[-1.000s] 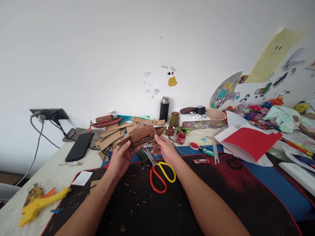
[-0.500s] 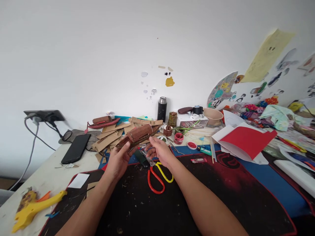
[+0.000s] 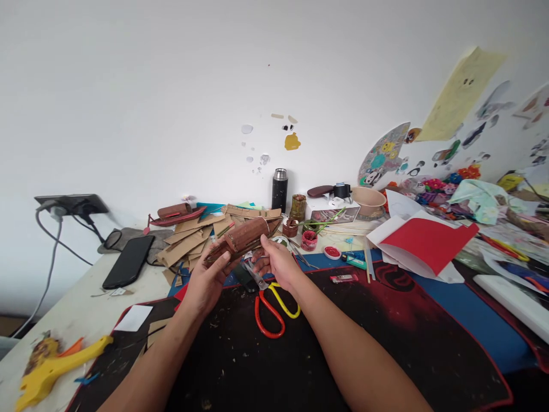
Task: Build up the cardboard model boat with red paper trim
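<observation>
A small brown model boat (image 3: 246, 236) with a rounded canopy is held up above the dark mat, its right end raised a little. My left hand (image 3: 210, 274) grips the left end, thumb on the near side and fingers underneath. At the right end, my right hand (image 3: 277, 260) has its thumb against the hull and its fingers curled below. Scissors (image 3: 269, 315) with one red and one yellow handle lie under the hands, their blades partly hidden. Behind the boat are loose cardboard strips (image 3: 182, 243).
A yellow hot glue gun (image 3: 60, 366) and a black phone (image 3: 128, 262) lie at the left. A red model boat (image 3: 178, 216) stands behind. Farther back are a black flask (image 3: 279, 191), a red paint jar (image 3: 309, 240) and a bowl (image 3: 369, 200). Red paper (image 3: 429, 243) lies right.
The boat has turned slightly in my hands, showing more of its canopy's near side. The whole view has shifted a little; both hands keep nearly the same hold.
</observation>
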Demonstrator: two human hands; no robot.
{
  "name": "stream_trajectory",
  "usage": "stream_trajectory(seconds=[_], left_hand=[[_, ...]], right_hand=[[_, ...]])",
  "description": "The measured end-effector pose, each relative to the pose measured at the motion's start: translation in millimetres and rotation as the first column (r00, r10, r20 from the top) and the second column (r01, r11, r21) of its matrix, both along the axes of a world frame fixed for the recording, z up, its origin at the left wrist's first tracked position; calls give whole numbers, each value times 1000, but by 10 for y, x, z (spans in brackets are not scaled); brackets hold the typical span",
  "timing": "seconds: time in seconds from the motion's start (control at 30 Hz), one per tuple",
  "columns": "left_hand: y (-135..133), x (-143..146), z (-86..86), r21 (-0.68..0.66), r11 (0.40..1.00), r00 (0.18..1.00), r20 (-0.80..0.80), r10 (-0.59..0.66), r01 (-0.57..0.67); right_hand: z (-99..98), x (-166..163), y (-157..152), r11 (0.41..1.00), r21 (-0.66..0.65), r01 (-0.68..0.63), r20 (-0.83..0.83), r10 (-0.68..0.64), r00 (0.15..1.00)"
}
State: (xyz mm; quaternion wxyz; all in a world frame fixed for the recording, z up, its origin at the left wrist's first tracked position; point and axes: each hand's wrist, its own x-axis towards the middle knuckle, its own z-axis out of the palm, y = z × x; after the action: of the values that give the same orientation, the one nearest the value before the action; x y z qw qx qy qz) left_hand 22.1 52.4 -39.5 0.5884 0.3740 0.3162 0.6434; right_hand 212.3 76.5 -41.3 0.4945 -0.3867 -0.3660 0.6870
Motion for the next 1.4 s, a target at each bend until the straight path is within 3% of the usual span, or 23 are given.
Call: stream_trajectory(seconds=[0.43, 0.83, 1.1, 1.4], left_hand=[[-28, 53, 24, 0, 1000, 1000, -9, 9, -9], [17, 59, -3, 21, 1000, 999, -32, 9, -8], [53, 17, -102, -10, 999, 999, -25, 36, -36], [37, 3, -51, -19, 999, 998, -31, 46, -46]], right_hand=[[63, 4, -30, 1000, 14, 10, -46, -10, 999], [-28, -69, -49, 994, 38, -107, -12, 108, 994], [-2, -70, -61, 996, 63, -71, -7, 71, 997], [-22, -54, -63, 995, 73, -68, -14, 69, 997]])
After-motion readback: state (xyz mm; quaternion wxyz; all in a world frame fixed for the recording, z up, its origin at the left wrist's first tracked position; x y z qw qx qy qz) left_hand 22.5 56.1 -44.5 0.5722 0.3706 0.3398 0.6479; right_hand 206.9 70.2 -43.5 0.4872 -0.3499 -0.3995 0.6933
